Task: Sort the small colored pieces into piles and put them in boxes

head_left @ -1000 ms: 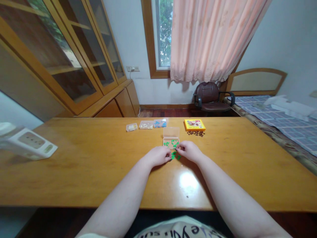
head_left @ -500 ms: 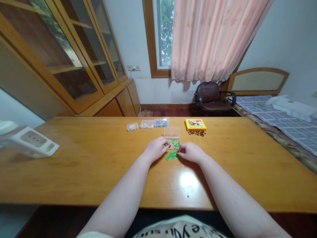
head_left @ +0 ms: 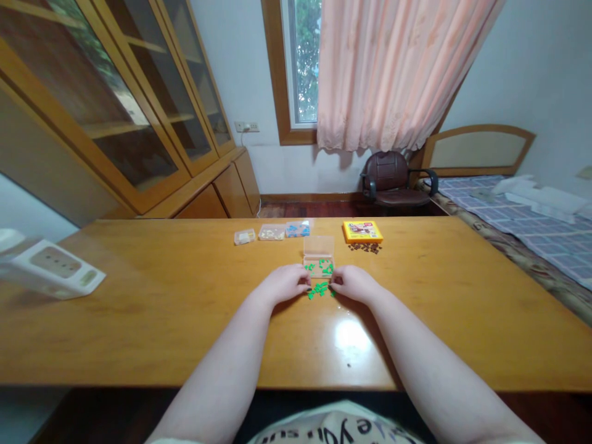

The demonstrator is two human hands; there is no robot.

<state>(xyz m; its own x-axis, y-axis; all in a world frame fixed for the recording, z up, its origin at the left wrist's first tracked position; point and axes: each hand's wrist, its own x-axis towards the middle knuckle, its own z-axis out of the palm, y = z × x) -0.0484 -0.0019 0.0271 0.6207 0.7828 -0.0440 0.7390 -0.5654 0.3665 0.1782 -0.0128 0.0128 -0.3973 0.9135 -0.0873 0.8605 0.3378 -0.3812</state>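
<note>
A small pile of green plastic pieces (head_left: 319, 288) lies on the table between my two hands. Just behind it stands an open clear plastic box (head_left: 319, 246), its lid raised at the back and more green pieces (head_left: 326, 267) scattered inside. My left hand (head_left: 289, 282) rests at the pile's left edge, fingertips pinched together by the box's front left corner. At the opposite edge, my right hand (head_left: 354, 283) has its fingers closed close to the pieces. What either pinch holds is too small to make out.
Behind the box are clear cases of blue pieces (head_left: 298, 229), cream pieces (head_left: 272, 232) and pale pieces (head_left: 244, 237). A yellow box (head_left: 362, 232) sits back right, brown pieces (head_left: 366, 248) before it. A white device (head_left: 62, 268) stands far left on the table (head_left: 152, 308).
My left hand has moved out of the clear box, toward me and down to the pile's left edge. My right hand stays by the pile's right edge. The view has shifted slightly.
</note>
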